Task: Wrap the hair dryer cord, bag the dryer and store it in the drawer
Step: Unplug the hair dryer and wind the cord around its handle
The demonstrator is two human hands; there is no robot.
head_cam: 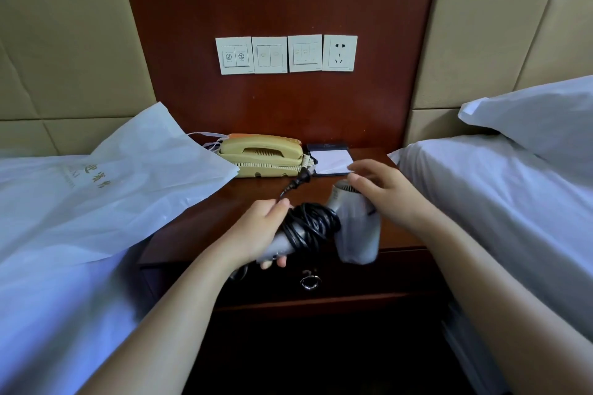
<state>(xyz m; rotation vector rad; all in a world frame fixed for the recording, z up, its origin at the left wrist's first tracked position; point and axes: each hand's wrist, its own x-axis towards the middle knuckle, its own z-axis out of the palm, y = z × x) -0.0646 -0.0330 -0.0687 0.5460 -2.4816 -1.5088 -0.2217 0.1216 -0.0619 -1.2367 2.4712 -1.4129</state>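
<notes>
The bag (128,176) is waiting on the left bed (48,298). The left hand (256,231) is gripping the hair dryer (359,234) by its handle over the nightstand (224,212), thumb pinning the coiled cord (313,224). The blurred right hand (382,192), fingers spread, is perhaps brushing the barrel, holding nothing; it should be tucking the loose plug (300,179) under a coil.

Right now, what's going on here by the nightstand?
A person holds a hair dryer above the nightstand, its cord mostly coiled round the handle, which the left hand grips. The plug end trails loose near the phone. The right hand hovers open over the dryer's body. The white bag lies on the left bed; the drawer is shut.
</notes>
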